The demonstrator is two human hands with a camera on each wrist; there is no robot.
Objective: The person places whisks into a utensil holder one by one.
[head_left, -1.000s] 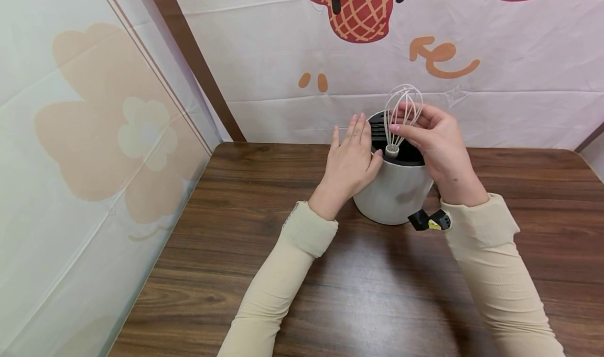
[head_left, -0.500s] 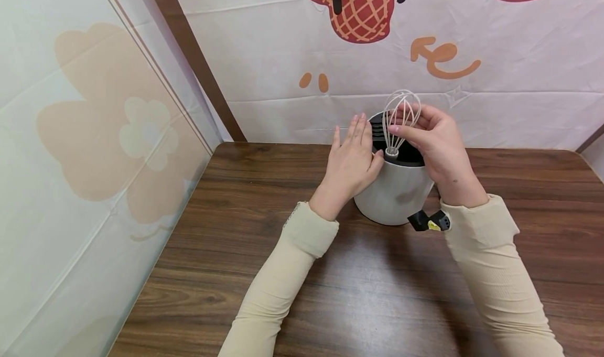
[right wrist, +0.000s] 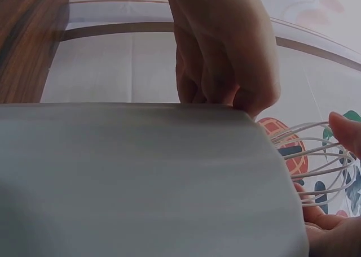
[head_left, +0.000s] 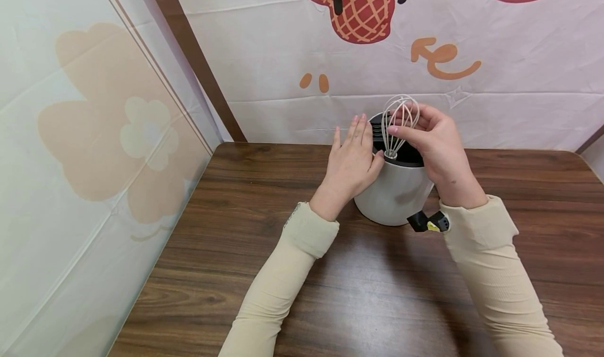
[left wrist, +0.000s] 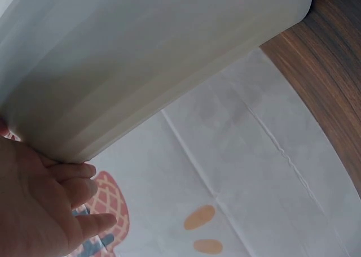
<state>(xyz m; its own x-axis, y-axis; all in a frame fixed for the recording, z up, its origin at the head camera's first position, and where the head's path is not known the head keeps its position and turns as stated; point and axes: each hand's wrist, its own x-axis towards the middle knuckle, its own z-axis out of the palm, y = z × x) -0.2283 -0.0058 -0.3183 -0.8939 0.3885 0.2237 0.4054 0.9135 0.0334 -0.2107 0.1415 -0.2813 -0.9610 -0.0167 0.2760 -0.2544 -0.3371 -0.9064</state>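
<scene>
A pale grey utensil holder (head_left: 392, 197) with a black slotted top stands on the table. My left hand (head_left: 349, 165) lies against its left side in the head view, fingers straight and thumb at the rim. In the left wrist view, those fingers (left wrist: 76, 183) touch the holder's edge. With my right hand (head_left: 441, 142) I pinch the wire loops of a white whisk (head_left: 390, 153) between thumb and fingers. The whisk stands nearly upright, loops up, its handle hidden inside the holder's opening. Its wires also show beyond the rim in the right wrist view.
The brown wood-grain table (head_left: 264, 210) reaches a printed cloth backdrop (head_left: 278, 58) close behind the holder. Another printed cloth panel (head_left: 75, 231) borders the table on the left. A small black device (head_left: 428, 222) sits by my right wrist, near the holder's base.
The whisk and its loops have sunk slightly lower into the holder, with my right hand still pinching the wires. My left hand stays in place on the holder.
</scene>
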